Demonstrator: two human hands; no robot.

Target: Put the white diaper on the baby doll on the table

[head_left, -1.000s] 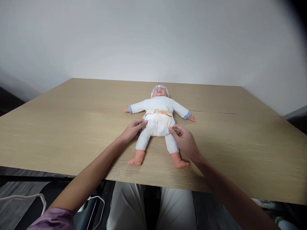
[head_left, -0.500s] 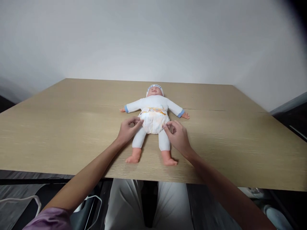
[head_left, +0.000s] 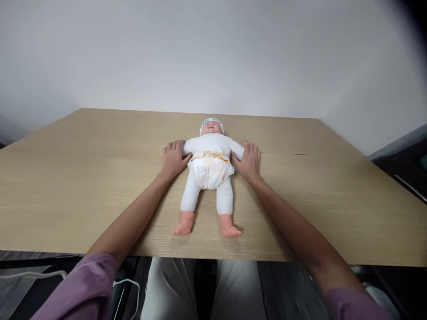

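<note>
A baby doll (head_left: 211, 144) in a white suit and cap lies on its back on the wooden table (head_left: 83, 178), feet toward me. It wears a white diaper (head_left: 209, 171) with a yellow waistband. My left hand (head_left: 173, 158) lies over the doll's arm on the left side, thumb against its torso. My right hand (head_left: 248, 160) covers the other arm the same way. Both doll arms are hidden under my fingers, which curl over them.
The table's front edge (head_left: 213, 258) runs just below the doll's feet, with my lap in pale trousers (head_left: 200, 289) under it. A white cable (head_left: 126, 284) hangs at the lower left. A plain wall stands behind the table.
Both hands left the diaper's sides at the hips and moved up and outward onto the doll's arms. The doll has slid slightly toward me.
</note>
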